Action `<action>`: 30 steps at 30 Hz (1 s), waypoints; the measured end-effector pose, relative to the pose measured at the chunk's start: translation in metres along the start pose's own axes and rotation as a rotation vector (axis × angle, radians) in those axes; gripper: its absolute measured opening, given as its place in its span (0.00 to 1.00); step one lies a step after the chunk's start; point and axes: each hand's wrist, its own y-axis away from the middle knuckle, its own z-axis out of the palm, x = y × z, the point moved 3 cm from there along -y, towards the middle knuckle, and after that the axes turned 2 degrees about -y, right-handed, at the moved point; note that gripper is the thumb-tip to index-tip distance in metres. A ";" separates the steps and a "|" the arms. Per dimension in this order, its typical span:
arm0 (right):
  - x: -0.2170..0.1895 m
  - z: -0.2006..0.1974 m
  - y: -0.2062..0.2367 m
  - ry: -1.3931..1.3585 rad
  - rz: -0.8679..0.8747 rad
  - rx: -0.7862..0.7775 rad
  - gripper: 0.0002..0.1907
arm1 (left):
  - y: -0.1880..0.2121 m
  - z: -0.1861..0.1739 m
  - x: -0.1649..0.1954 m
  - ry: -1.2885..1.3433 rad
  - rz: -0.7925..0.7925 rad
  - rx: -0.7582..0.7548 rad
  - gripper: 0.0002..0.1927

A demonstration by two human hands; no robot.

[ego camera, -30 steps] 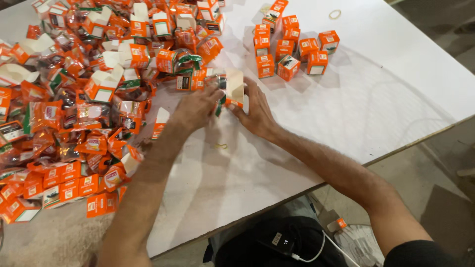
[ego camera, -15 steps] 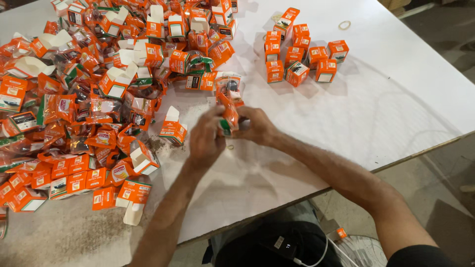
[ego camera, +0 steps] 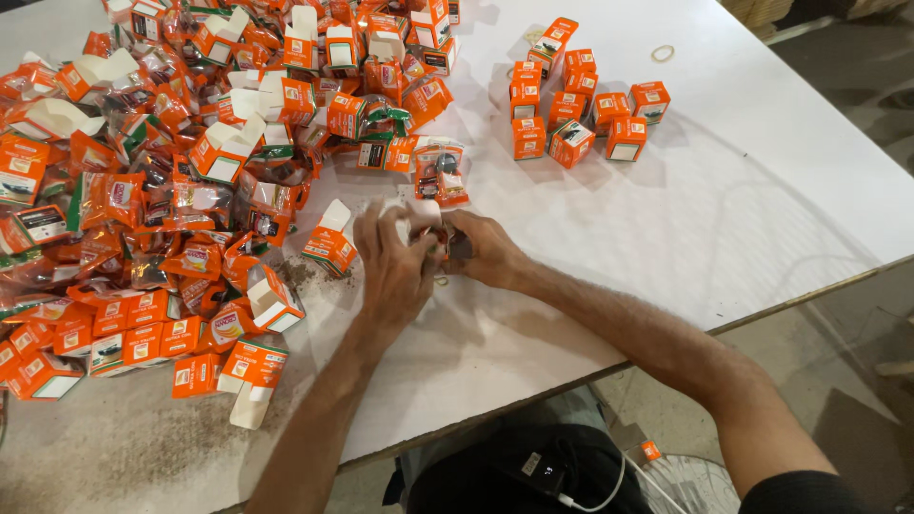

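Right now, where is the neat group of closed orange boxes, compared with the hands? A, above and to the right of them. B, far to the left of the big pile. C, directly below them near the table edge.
A: the closed boxes stand apart on the white table, up and right of the left hand and right hand.

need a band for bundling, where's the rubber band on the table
In the head view the rubber band lies flat on the white table at the far right, just beyond the group of closed orange boxes.
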 end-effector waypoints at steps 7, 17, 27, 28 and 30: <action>-0.010 -0.003 0.001 0.048 -0.063 -0.001 0.34 | -0.009 0.024 -0.004 0.160 -0.293 0.103 0.09; -0.008 0.002 0.006 -0.024 0.005 0.049 0.39 | 0.001 0.053 -0.050 0.952 -0.901 -0.009 0.04; -0.022 0.001 0.004 0.166 -0.130 0.007 0.23 | 0.002 0.013 -0.051 1.381 -1.053 -0.232 0.09; -0.022 0.001 0.004 0.175 -0.161 0.012 0.24 | 0.003 0.017 -0.057 1.338 -1.012 -0.217 0.08; -0.020 0.001 0.005 0.171 -0.157 0.004 0.23 | 0.003 0.034 -0.072 1.295 -0.931 -0.225 0.06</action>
